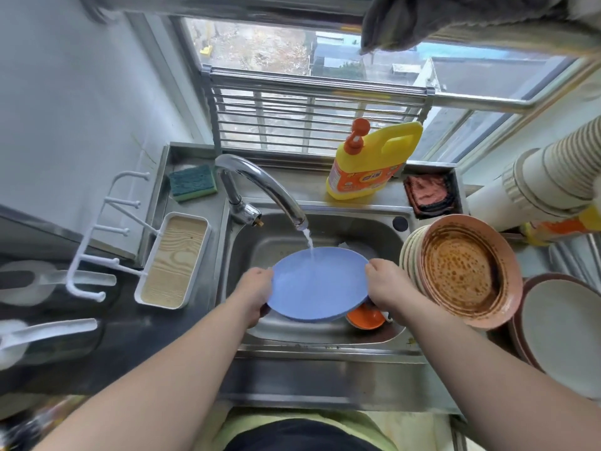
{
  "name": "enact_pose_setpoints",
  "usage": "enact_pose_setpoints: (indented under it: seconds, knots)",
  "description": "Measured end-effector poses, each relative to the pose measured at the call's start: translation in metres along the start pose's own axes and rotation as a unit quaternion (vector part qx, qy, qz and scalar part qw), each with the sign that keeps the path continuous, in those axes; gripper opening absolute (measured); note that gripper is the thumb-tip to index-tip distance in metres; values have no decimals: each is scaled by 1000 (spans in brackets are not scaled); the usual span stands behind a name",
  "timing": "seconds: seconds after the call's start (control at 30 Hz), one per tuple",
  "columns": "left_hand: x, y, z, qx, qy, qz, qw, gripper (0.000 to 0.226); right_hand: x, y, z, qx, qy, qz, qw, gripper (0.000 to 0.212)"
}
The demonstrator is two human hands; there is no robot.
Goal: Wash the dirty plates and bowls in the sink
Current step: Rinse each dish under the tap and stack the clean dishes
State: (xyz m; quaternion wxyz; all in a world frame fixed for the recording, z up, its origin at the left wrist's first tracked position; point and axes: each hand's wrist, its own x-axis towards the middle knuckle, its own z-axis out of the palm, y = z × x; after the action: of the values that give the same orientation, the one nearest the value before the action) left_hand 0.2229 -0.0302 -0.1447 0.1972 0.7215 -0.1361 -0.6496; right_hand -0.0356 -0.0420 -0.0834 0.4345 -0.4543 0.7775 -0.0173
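Left hand (257, 289) and right hand (385, 281) on opposite rims of blue plate (317, 288).

Pale blue-grey wall (61, 102) on the left, daylit window (325, 60) with horizontal metal bars (309, 118) behind, dark countertop (107, 346), perhaps a grey cloth (422, 17) hanging overhead

Blue plate (317, 286): round, pale blue, held over the sink (325, 333), tilted, water falls on its middle.
Orange bowl (366, 317): low in the sink, partly hidden under the blue plate.
Dirty plates (465, 270): pink stack with brown stains, leaning at the sink's right edge.
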Motion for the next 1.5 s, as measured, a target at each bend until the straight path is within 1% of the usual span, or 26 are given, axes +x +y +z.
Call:
enact_pose_setpoints:
  seconds: [0.1,0.17,0.23,0.3,0.37,0.47,0.57,0.63,0.73,0.83,0.9,0.97,1.0,1.03,1.07,1.13,1.2,1.27,1.3,1.33,1.37,1.4,1.43,1.5]
  knots:
    - [1,15,-11,0,40,93,995,33,1,3,17,40,-8,34,999,21]
    - [-6,29,-14,20,60,161,985,36,-1,3,31,115,-20,50,992,19]
    - [-16,40,-17,70,97,212,970,38,-3,2,45,199,-37,70,977,20]
    - [-27,47,-21,108,127,249,954,40,-5,-1,59,264,-63,86,959,22]
    - [-38,51,-25,126,144,279,941,39,-5,-11,70,316,-86,98,940,20]
    - [-54,55,-32,131,164,310,927,24,1,-28,81,370,-85,122,917,20]
    - [-59,52,-42,117,177,323,922,15,8,-45,83,395,-64,112,910,18]
    - [-56,46,-48,109,184,318,924,15,15,-51,81,404,-37,84,910,18]
    - [-43,31,-53,86,190,295,932,13,14,-62,62,386,20,27,922,16]
    - [-33,20,-43,29,159,244,956,19,14,-67,37,336,61,-55,938,16]
    - [-32,19,-27,-41,107,161,980,22,14,-65,23,283,76,-111,950,17]
    - [-42,26,-7,-98,24,37,994,33,10,-61,13,217,90,-167,957,18]
    - [-48,31,2,-139,-21,-20,990,43,7,-58,10,181,104,-201,957,18]
    - [-52,37,10,-200,-62,-62,976,51,4,-55,8,154,127,-238,951,20]
    - [-57,43,19,-268,-95,-83,955,56,2,-52,7,139,152,-275,939,23]
    - [-62,52,34,-373,-131,-87,914,66,-1,-42,9,112,184,-339,916,28]
    - [-67,59,47,-418,-153,-82,892,80,1,-31,16,60,191,-383,902,29]
    - [-73,67,58,-446,-163,-74,877,91,0,-22,22,22,202,-417,886,28]
    - [-78,71,62,-445,-157,-65,879,91,-2,-20,25,19,213,-436,874,29]
    - [-82,74,66,-435,-147,-54,887,84,-3,-18,27,20,223,-454,862,29]
    - [-85,76,70,-419,-131,-43,898,72,-4,-16,30,18,226,-465,856,26]
    - [-86,76,71,-405,-118,-32,906,61,-6,-16,33,9,219,-464,859,22]
    - [-88,75,71,-388,-104,-27,915,54,-7,-14,35,-4,205,-457,865,21]
    - [-86,72,68,-364,-90,-20,927,51,-5,-7,39,-9,194,-458,867,21]
